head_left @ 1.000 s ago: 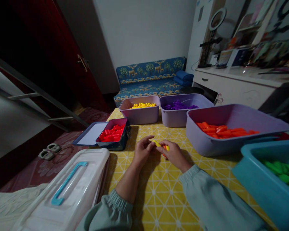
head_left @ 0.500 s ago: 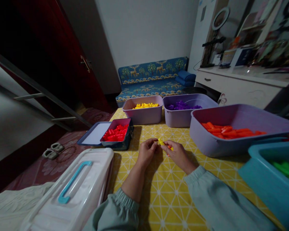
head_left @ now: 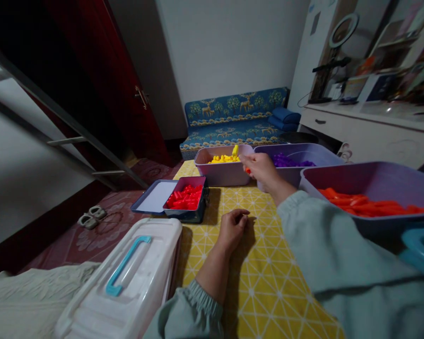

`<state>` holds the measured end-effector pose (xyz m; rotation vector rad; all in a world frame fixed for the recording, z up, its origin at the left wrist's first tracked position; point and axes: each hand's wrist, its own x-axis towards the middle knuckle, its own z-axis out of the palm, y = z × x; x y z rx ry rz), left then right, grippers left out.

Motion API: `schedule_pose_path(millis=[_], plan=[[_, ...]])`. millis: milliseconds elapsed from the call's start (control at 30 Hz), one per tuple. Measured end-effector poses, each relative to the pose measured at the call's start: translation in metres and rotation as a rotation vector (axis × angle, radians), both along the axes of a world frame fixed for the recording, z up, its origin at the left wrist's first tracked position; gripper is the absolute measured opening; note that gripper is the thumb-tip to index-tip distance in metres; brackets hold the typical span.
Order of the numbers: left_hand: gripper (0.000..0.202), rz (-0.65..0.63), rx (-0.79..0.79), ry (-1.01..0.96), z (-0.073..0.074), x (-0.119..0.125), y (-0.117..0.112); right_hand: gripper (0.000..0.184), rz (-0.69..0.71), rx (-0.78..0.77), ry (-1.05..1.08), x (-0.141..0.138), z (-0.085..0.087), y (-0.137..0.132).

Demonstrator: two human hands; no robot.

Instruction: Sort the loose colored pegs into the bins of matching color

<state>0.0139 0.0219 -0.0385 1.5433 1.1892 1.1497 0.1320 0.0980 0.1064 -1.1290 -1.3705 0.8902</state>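
My right hand (head_left: 262,170) is raised over the near rim of a lilac plastic tub (head_left: 221,175), pinching a small orange plastic piece (head_left: 248,171) at its fingertips. The tub holds a heap of yellow plastic pieces (head_left: 224,159), and one yellow piece (head_left: 235,150) stands up above the heap. My left hand (head_left: 233,230) rests on the yellow patterned tablecloth (head_left: 265,263) with its fingers curled, and nothing shows in it. A lilac tub of purple pieces (head_left: 289,153) lies just behind my right hand.
A wider lilac tub of orange pieces (head_left: 371,203) stands at right, with a teal tub (head_left: 422,249) at the edge. A dark tin of red pieces (head_left: 184,200) and a white lidded box (head_left: 123,278) are at left. A blue sofa (head_left: 233,122) lies beyond the table.
The yellow and orange pieces held together between my hands are now apart. My right hand has moved forward over the yellow tub with the orange piece, and my left hand has dropped to the cloth.
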Motion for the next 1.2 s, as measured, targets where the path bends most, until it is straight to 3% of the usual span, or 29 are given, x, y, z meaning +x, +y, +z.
schedule_pose_path(millis=[100,233,300,367,500,567,667,833,1067,1200], plan=[[0.022,0.009,0.023,0.013,0.001,0.0,0.0,0.038,-0.029,-0.1,0.333,-0.006,-0.015,-0.007],[0.021,0.002,0.049,0.033,0.003,0.0,0.0,0.044,0.087,-0.465,0.742,-0.002,-0.06,-0.046],[0.018,-0.001,0.07,0.045,0.005,0.0,0.0,0.05,0.108,-0.565,0.875,0.002,-0.076,-0.065],[0.016,-0.001,0.087,0.05,0.006,-0.001,0.0,0.052,0.108,-0.595,0.982,0.005,-0.083,-0.078],[0.015,0.0,0.091,0.023,0.005,-0.002,0.001,0.05,0.116,-0.595,1.14,0.008,-0.078,-0.088],[0.02,0.017,0.086,-0.007,0.004,-0.002,0.002,0.042,0.103,-0.586,1.157,0.009,-0.077,-0.088],[0.035,0.055,0.044,-0.083,0.003,-0.003,0.002,0.013,0.059,-0.545,1.104,0.009,-0.083,-0.086],[0.048,0.095,0.018,-0.259,0.004,-0.003,0.001,0.029,0.082,-0.437,0.941,0.004,-0.107,-0.084],[0.036,0.076,0.15,-0.09,-0.003,-0.004,0.004,0.036,0.102,-0.347,0.721,0.005,-0.125,-0.082],[0.027,0.104,0.163,-0.1,-0.005,-0.005,0.005,0.038,0.103,-0.339,0.619,0.007,-0.128,-0.082]])
